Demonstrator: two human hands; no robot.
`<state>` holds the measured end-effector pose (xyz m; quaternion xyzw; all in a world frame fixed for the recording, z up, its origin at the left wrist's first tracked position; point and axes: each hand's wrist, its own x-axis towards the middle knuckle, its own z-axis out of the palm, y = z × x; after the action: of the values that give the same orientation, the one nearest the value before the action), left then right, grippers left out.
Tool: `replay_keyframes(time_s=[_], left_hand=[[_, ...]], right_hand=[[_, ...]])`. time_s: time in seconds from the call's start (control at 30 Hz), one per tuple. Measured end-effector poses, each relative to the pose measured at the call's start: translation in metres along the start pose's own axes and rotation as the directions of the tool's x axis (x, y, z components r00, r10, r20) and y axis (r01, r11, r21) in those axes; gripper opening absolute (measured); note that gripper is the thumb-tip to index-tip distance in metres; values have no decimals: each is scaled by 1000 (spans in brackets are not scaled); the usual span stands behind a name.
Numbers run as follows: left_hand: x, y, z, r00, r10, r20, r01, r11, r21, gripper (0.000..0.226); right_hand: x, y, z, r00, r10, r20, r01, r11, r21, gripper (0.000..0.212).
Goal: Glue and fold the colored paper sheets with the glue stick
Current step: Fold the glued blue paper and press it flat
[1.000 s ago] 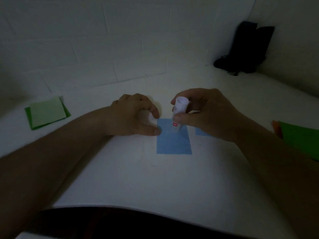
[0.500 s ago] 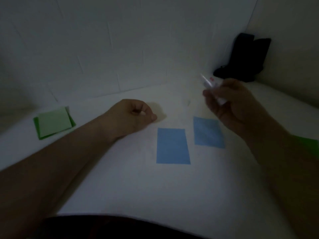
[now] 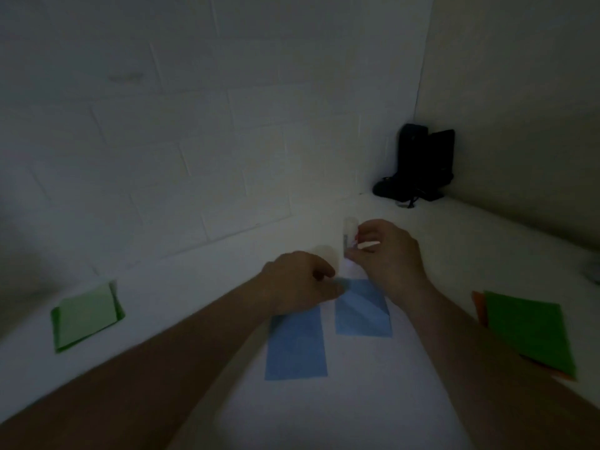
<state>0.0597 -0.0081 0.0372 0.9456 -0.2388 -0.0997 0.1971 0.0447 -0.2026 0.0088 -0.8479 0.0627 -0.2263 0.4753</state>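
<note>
Pinching the upright glue stick (image 3: 349,237) in curled fingers, the right hand (image 3: 388,254) hovers over the blue sheet's (image 3: 362,311) far edge, mid-table. The left hand (image 3: 300,280), fingers curled, presses that sheet's far left corner; a second blue sheet (image 3: 296,347) lies just beside.

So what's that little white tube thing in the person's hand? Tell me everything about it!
It's the glue stick, a small whitish tube that looks like plastic, with a bit of red marking on its side. It stands about upright, just beyond the far edge of the right-hand blue paper. The right hand pinches its lower part with the fingertips. The picture is dim and blurry, so I can't tell whether its cap is on.
</note>
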Motion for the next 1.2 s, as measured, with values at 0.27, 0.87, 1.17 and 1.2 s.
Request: replay_keyframes(time_s=[0.27,0.87,1.17,1.2], left_hand=[[24,13,9,998,-46,40,44,998,54,62],[-59,-49,-24,949,50,-312,-299,464,-834,21],[-72,-69,-7,968,11,-251,-226,474,-851,31],[-74,-70,-11,971,41,-235,-227,465,-856,40]], right_hand=[[3,8,4,999,-7,51,9,999,-40,43],[-59,-68,-2,861,-267,433,121,934,336,35],[-63,-60,14,922,-109,372,16,970,244,31],[-62,-61,11,906,-89,414,-26,965,263,32]])
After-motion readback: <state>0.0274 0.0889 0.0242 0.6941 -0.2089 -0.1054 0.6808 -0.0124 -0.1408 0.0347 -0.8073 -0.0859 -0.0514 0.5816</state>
